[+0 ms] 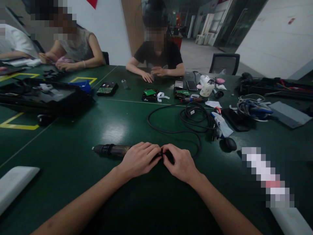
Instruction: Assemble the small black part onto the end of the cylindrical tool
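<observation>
An electric screwdriver lies sideways on the dark green table, its bit pointing left. My left hand is wrapped over the rear part of its body, hiding that section. Thumb and fingers of my right hand are pinched together at the tool's right end, where a small dark part shows between both hands. From behind the right hand a black cable curves away into a loose coil. It appears to end at the pinched fingers, though the joint itself is mostly hidden.
A black mouse, a dark phone-like slab and a blue-and-white packet lie to the right. Across the table are green circuit boards and a patterned bottle. A large black housing stands left. Other people sit opposite.
</observation>
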Demonstrator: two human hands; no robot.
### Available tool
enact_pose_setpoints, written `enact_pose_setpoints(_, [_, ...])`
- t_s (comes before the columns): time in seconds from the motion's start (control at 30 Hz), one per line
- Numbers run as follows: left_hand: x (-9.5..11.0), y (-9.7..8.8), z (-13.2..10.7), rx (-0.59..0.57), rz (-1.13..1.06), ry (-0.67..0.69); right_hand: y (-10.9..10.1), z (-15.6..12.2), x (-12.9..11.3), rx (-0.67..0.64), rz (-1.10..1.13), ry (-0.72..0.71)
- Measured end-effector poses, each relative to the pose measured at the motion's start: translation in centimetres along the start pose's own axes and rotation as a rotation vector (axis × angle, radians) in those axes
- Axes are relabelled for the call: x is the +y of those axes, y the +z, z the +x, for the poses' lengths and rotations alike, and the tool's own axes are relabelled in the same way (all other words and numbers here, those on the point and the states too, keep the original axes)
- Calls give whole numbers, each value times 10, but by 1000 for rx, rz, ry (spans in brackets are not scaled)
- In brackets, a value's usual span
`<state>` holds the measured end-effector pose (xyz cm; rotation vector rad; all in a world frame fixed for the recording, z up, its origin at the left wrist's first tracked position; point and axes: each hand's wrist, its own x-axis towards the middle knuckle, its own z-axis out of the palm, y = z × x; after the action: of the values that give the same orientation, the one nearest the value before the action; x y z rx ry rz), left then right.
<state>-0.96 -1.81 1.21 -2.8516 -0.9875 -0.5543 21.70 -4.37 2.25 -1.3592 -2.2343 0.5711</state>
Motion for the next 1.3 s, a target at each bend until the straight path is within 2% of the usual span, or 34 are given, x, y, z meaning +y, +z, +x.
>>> enact_pose_setpoints(0.13, [-1,1,-1,15,5,46,0,0,0,3,26,-6])
enact_pose_setpoints(0.27, [-1,1,-1,11,16,40,0,-1,0,37,85,7])
enact_pose_setpoints(0.7, [0,3,-1,2,60,38,-6,-1,2,9,142,5])
enact_pose_setpoints(1.3, [0,4,-1,1,51,43,-4,-1,0,10,116,-1])
